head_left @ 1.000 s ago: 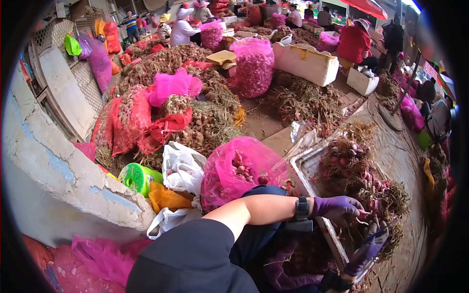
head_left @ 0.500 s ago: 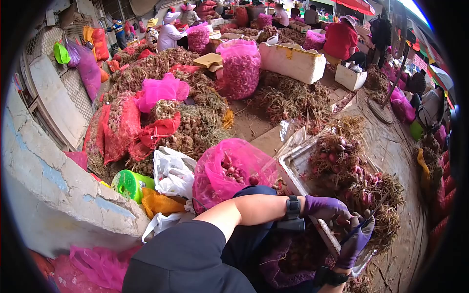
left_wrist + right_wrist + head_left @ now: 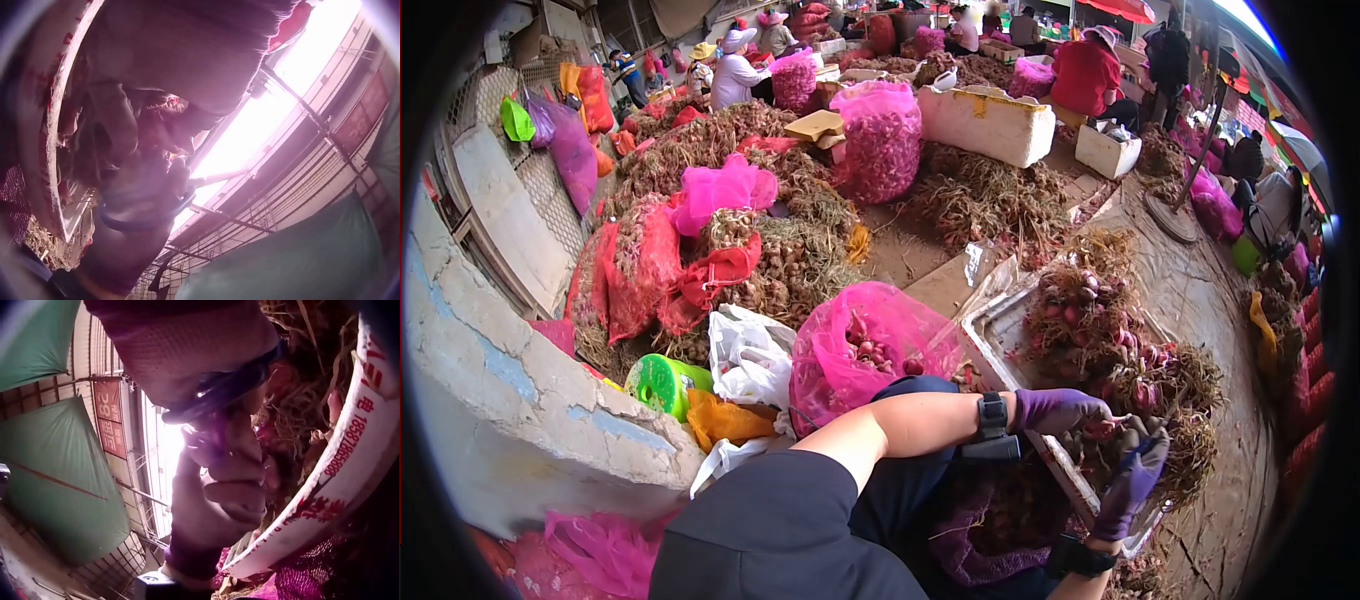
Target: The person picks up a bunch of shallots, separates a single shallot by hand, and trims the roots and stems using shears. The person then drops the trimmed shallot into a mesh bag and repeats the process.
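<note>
My left hand [image 3: 1065,411], in a purple glove, pinches a small pinkish shallot [image 3: 1112,421] over the near side of a white foam tray [image 3: 990,352]. Just to its right, my gloved right hand [image 3: 1135,482] has its fingers curled round scissors, whose blue handles [image 3: 232,394] show in the right wrist view. The two hands nearly meet, and the blades are hard to make out. Reddish shallots [image 3: 1072,300] with dry roots and stalks are heaped in and beside the tray.
A pink mesh bag [image 3: 825,375] with loose shallots stands left of the tray. Below the arms lies a purple mesh bag [image 3: 960,545]. A cracked wall [image 3: 530,400] runs along the left. Farther off are a full pink sack [image 3: 880,150], foam boxes [image 3: 990,125] and seated people.
The hands have drawn slightly apart since half a second ago, and the scissor blades seen then no longer show clearly. The head view has shifted, so the surroundings sit farther left.
</note>
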Demonstrator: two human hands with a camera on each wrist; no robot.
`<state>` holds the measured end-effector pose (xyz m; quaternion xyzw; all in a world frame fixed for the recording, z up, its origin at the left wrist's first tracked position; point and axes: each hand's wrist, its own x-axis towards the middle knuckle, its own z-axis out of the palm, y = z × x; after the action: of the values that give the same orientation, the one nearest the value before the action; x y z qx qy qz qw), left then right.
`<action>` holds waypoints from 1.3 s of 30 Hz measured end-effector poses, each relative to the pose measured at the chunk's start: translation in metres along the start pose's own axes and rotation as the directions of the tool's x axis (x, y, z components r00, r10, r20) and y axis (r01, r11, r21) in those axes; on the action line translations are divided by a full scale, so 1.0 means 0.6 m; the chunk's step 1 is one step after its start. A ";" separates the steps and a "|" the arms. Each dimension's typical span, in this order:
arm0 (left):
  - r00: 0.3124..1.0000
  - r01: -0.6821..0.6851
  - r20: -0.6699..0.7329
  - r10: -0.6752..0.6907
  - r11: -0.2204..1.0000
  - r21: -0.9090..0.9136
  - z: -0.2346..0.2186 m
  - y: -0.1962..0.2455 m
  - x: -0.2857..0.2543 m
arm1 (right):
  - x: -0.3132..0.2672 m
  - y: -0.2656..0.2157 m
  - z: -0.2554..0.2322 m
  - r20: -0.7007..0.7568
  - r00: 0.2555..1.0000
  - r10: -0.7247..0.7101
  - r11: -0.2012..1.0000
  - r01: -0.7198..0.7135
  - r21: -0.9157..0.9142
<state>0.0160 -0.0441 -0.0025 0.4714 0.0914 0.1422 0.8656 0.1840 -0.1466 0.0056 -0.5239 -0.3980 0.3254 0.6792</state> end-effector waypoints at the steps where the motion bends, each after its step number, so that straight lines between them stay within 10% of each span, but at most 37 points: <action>1: 0.997 -0.033 -0.070 0.041 0.993 0.116 0.013 0.006 -0.007 | -0.007 0.003 0.014 0.032 0.999 -0.018 0.999 0.020 -0.041; 8: 0.997 -0.074 -0.002 0.075 0.992 0.102 0.010 -0.020 0.009 | -0.023 -0.039 0.024 -0.025 0.997 0.079 0.994 -0.080 -0.078; 11: 0.993 0.108 -0.020 -0.113 0.976 -0.191 0.015 -0.009 0.009 | -0.022 -0.033 0.018 -0.095 0.992 0.080 0.995 -0.085 -0.050; 20: 0.993 0.116 -0.042 -0.113 0.991 0.072 0.023 0.014 -0.008 | -0.023 -0.026 0.018 -0.049 0.994 0.103 0.993 -0.105 -0.047; 22: 0.988 -0.153 0.011 0.154 0.974 0.167 0.027 0.005 -0.002 | -0.025 -0.031 0.020 -0.065 0.992 0.109 0.991 -0.114 -0.070; 39: 0.999 0.030 0.026 -0.035 0.984 0.174 0.022 0.009 -0.004 | -0.026 -0.026 0.016 -0.074 0.991 0.115 0.993 -0.113 0.030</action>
<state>0.0169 -0.0522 0.0091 0.5452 0.0988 0.1127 0.8248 0.1682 -0.1596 0.0187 -0.5489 -0.3372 0.3487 0.6807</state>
